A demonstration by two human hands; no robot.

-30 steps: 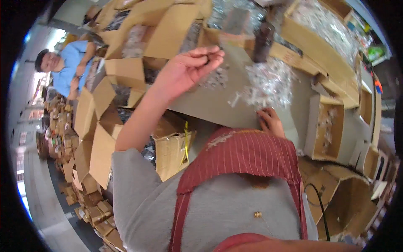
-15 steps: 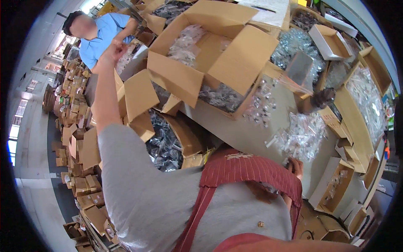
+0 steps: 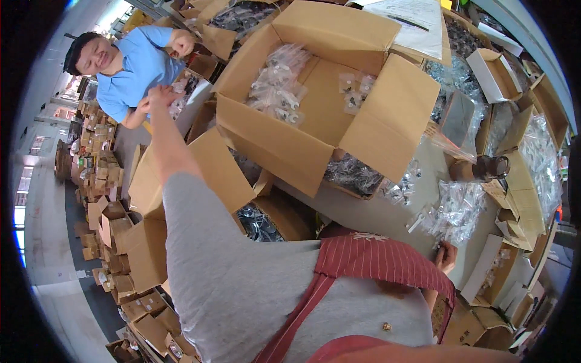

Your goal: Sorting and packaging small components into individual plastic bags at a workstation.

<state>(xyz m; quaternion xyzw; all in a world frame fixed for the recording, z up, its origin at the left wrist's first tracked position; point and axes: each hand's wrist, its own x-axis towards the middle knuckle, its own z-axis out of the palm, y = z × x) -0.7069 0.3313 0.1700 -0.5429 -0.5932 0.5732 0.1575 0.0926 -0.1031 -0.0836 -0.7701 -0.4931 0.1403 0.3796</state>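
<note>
Compared with a second ago, when the left hand (image 3: 161, 97) was raised over the surface (image 3: 357, 215), the arm now stretches to the far left, and that hand meets the forearm or hand of a co-worker in blue (image 3: 136, 57); its fingers look bunched, but whether they pinch anything cannot be told; the right hand (image 3: 446, 256) has stayed low on the near right, fingers curled at the near edge of a pile of clear bags (image 3: 457, 209), though whether it grips one is unclear; the pile lies on the surface just beyond the right hand and well apart from the left; between the hands, farther off, stands an open carton (image 3: 272, 142) with small bags of parts (image 3: 275, 91) along its left side.
</note>
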